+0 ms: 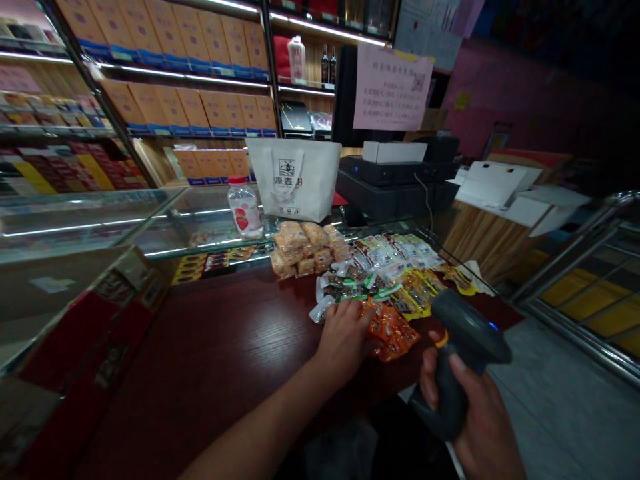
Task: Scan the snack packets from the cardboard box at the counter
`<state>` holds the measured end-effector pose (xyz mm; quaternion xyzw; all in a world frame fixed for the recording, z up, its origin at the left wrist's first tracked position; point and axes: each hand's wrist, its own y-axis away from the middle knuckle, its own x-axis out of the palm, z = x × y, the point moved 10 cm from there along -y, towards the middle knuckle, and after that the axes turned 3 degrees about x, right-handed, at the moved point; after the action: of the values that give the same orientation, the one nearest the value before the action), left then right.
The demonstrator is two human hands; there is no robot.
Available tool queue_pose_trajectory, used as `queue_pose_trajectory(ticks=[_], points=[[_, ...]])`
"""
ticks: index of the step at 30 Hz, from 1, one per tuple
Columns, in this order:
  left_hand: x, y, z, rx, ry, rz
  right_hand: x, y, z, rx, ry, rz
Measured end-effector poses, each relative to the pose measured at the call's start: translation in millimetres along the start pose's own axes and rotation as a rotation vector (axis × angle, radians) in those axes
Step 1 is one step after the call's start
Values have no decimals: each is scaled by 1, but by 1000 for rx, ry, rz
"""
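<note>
My right hand (483, 420) is wrapped round the handle of a dark grey barcode scanner (470, 327), whose head points up and left over the counter's right side. A small blue light glows on the scanner. My left hand (345, 337) grips the left end of some orange snack packets (393, 332), fingers curled over the top edge and thumb on the near side. Just beyond it lie green-and-clear snack packets (345, 287) and yellow snack packets (417, 293). White-and-green packets (395, 252) lie in a row behind these.
Wrapped bread pieces (305, 247) are piled behind the packets. A red-capped bottle (245, 210) and white tote bag (297, 183) stand on the glass counter (175, 230). A monitor with a pink notice (393, 87) stands at the back. A red box (100, 320) lies left; a metal rail (575, 260), right.
</note>
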<state>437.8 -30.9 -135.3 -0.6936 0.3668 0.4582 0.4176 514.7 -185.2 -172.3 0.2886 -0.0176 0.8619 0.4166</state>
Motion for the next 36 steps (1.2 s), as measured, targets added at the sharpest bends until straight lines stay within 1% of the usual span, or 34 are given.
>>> queue_pose_trajectory(ticks=[3,6,8,10,12,14,15,17,19,20,22,24,25,27,30,32,33,36], points=[[4,-5,-2,-2,-13,13,2,1,-6,35,6,13],[2,-5,-5,15,-31,12,6,2,-7,37,-6,0],[0,-6,-5,17,-27,-5,10,2,-5,22,-20,-9],[-2,-7,-1,0,32,-39,14,3,-4,8,-11,-12],[-3,-9,6,-14,159,-91,18,3,-4,-2,17,-2],[-5,-10,17,-38,352,-171,19,2,-5,-12,39,1],[-8,-8,26,-70,474,-222,21,1,-6,-18,49,9],[-11,2,47,-175,756,-311,25,-1,-8,-22,69,29],[-11,20,67,-302,1021,-367,31,-2,-12,-13,99,38],[-13,32,74,-351,1119,-394,36,-3,-15,0,113,42],[-23,56,83,-394,1221,-467,47,-2,-24,43,131,50],[-37,80,86,-384,1224,-526,62,0,-37,97,139,71],[-43,90,86,-370,1213,-530,70,1,-43,122,142,83],[-48,106,82,-345,1202,-481,83,4,-55,162,155,97],[-51,124,76,-295,1219,-351,100,8,-69,202,134,121],[-50,132,75,-278,1274,-266,109,11,-74,206,128,152],[-49,136,77,-288,1317,-241,112,12,-75,198,143,159],[-39,144,88,-387,1515,-199,116,14,-76,146,223,133]])
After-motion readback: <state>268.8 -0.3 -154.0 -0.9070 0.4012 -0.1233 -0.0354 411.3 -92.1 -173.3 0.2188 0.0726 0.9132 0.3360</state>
